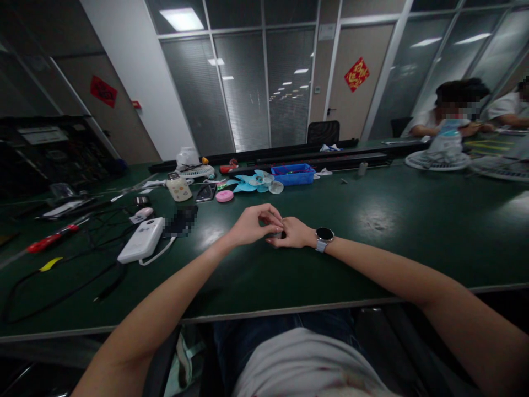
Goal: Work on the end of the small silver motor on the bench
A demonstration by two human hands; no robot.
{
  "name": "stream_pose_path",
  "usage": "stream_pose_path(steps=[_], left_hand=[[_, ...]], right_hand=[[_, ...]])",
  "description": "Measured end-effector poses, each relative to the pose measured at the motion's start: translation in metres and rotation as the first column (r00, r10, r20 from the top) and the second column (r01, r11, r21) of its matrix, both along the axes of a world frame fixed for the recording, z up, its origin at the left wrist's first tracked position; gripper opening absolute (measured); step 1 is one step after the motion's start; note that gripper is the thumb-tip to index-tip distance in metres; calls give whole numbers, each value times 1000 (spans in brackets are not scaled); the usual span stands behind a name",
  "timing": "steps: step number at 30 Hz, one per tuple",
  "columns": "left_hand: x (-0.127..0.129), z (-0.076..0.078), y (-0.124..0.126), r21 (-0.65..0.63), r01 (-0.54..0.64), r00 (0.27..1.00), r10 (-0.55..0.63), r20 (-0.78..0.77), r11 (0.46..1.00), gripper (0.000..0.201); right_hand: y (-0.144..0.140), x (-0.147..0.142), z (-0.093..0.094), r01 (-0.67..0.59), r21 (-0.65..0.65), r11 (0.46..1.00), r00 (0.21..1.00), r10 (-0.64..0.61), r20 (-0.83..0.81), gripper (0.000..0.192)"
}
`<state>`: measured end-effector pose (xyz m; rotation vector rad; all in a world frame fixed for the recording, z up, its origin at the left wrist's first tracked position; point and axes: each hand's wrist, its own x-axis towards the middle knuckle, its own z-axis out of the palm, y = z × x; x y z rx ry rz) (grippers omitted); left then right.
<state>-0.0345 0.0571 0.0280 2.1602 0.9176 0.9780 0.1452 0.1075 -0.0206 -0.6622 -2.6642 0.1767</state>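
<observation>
My left hand (253, 225) and my right hand (294, 232) meet above the green table (248, 281), near its front edge. The fingers of both are curled around a small greyish thing (279, 235), mostly hidden, whose kind I cannot make out. Thumb and fingertips of my left hand press in from the left, touching or almost touching the right fingers. On my right wrist sits a round dark-faced watch (324, 235) with a light strap.
Left of my hands lie a white power bank (141, 240) with a cable, a red-handled tool (52, 238) and black cords. Beyond stand a patterned bottle (178, 187), a pink round case (224, 196), light-blue fan blades (253, 181) and a blue basket (293, 175). Two people sit at the far right.
</observation>
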Motion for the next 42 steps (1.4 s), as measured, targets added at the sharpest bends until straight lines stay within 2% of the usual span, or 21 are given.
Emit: stream_pose_path(steps=[14, 23, 42], left_hand=[[3, -1, -3, 123, -33, 999, 35, -17, 992, 12], [5, 1, -8, 202, -50, 994, 68, -82, 978, 14], [6, -1, -7, 299, -74, 988, 111, -107, 951, 10]], right_hand=[[0, 0, 0, 13, 13, 1000, 1000, -13, 8, 45], [3, 0, -3, 18, 7, 1000, 1000, -18, 4, 46], [2, 0, -2, -19, 6, 1000, 999, 20, -29, 39]])
